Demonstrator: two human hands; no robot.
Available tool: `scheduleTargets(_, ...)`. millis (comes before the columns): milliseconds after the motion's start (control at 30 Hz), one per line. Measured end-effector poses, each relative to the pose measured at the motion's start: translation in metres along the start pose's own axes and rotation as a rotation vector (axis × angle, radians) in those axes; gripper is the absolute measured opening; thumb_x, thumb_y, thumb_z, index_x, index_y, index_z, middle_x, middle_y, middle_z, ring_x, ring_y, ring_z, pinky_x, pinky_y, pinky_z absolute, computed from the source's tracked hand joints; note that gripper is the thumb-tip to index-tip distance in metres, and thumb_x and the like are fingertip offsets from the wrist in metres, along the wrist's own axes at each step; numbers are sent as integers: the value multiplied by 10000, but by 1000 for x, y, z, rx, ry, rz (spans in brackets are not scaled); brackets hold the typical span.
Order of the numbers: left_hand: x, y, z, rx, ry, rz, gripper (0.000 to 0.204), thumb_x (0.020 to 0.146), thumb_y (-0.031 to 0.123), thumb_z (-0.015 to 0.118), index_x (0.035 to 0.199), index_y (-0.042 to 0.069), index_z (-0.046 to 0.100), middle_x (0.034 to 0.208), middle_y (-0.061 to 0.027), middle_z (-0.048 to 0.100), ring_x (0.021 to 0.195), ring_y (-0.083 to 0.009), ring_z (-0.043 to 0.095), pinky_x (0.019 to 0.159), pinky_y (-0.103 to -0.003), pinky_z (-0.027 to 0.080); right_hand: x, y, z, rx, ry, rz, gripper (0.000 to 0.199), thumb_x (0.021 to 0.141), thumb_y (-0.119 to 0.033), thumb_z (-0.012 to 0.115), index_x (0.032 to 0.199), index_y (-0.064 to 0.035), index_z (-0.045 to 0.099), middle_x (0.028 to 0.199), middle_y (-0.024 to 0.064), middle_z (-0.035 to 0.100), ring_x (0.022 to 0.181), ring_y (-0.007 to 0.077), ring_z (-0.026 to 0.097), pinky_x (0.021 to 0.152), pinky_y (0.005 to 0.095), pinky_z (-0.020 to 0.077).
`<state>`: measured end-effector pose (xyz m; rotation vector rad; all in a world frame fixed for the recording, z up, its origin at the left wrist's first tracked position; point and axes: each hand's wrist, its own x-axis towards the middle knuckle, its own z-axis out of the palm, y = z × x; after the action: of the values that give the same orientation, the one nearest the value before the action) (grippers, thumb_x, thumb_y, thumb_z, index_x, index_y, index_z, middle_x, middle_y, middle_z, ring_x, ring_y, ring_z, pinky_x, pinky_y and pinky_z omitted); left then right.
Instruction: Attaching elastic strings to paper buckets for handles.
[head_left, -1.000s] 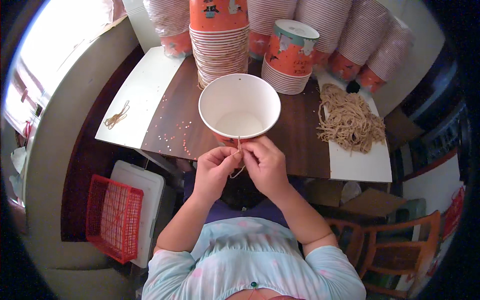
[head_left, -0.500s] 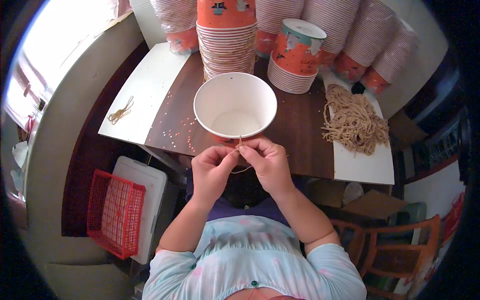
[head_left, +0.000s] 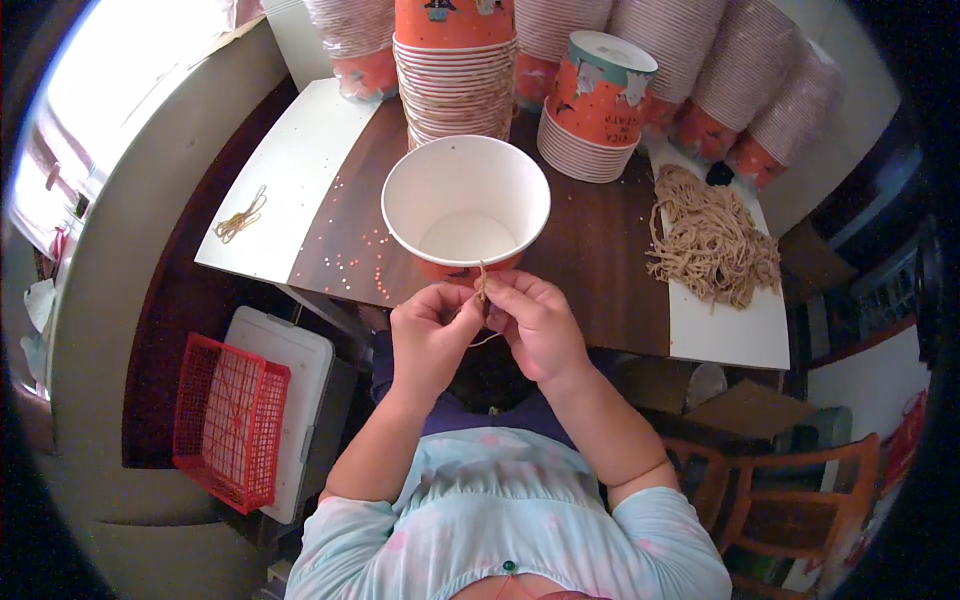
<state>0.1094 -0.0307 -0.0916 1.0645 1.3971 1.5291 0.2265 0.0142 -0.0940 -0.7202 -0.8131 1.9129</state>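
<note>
Head view: both hands together at the near rim of a white-lined orange bucket, thumbs and fingers pinched on a thin tan cord. Left hand on the left of the cord, right hand on the right, fingertips nearly meeting. Short length of cord sticks up at the near rim; slack piece curves below the fingers. Can't tell if the fingers also touch the bucket wall.

Bucket is at the table's front edge, middle, mouth toward the camera. 1 small dark hole shows near the far rim.

Table is dark brown with white side panels. Left panel: 1 small looped cord bundle. Right panel: big tangled cord pile. Orange and white specks scattered left of the bucket.

Behind the bucket: 1 tall nested stack, cord visible around its rims. To its right, 1 shorter stack, top bucket upside down with a green band. Plastic-wrapped stacks along the back.

Lower left: red mesh crate leaning by a white-lidded bin. Lower right: cardboard box, wooden chair.
</note>
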Motion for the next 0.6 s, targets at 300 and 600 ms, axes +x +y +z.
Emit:
scheduleTargets(300,5,-9,-2,-293,-32,5,96,855,43,608,880,-48,628,794,-47,650,684,-74,596,623,-198,484,2,1,-8,-33,-43,24,153,867,-205,579,874,-75,660,744,-31,602,599,50,462,545,200,365)
scheduleTargets(600,0,-3,4,-89,69,180,101,843,5,625,934,-34,602,866,-72,650,715,-99,604,639,-211,485,-2,-2,0,69,-16,110,154,875,-219,591,893,-85,663,780,-35,626,610,38,478,545,191,375)
